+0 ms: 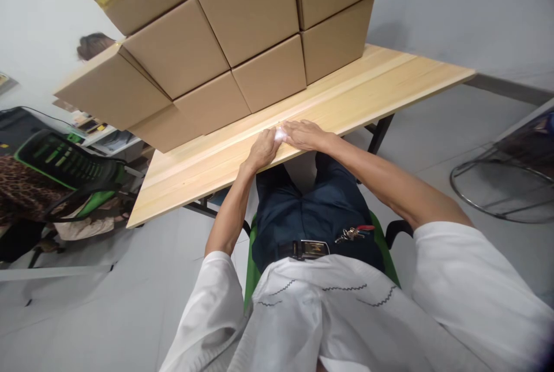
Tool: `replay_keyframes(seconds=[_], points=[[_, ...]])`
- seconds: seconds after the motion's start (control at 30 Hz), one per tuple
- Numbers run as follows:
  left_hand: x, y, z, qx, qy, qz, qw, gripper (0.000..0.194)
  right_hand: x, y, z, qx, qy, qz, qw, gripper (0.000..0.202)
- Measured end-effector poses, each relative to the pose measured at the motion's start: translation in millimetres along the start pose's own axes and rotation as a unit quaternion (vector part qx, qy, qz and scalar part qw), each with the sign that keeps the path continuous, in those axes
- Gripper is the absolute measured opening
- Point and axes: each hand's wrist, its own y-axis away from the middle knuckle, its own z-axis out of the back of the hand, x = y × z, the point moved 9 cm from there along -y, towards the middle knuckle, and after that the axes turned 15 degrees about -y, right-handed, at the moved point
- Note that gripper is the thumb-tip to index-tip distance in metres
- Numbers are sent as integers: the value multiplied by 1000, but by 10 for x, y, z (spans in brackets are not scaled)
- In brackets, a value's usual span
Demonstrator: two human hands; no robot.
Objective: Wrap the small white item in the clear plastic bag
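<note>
A small white object [280, 134], too small to identify, lies between my two hands near the front edge of the wooden table [203, 158]. My left hand [264, 148] has its fingers closed against the object's left side. From the right, my right hand [305, 134] presses its bent fingers on the same object. Both hands rest on the tabletop, close together, and partly cover the white object.
Stacked cardboard boxes [268, 75] stand along the table's far side. A green and black chair [71, 158] and a seated person are at the left. On the right is a round metal stool frame [497, 216].
</note>
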Motion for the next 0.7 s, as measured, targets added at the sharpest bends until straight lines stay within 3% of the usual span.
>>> replay_keyframes(seconds=[0.37,0.7], points=[[209,123,-152,31,49,-10,998,93,-108,12,-44,9,-28,-2,1000,79],[221,267,-34,19,84,8,996,91,-149,-5,3,0,-31,-30,999,74]])
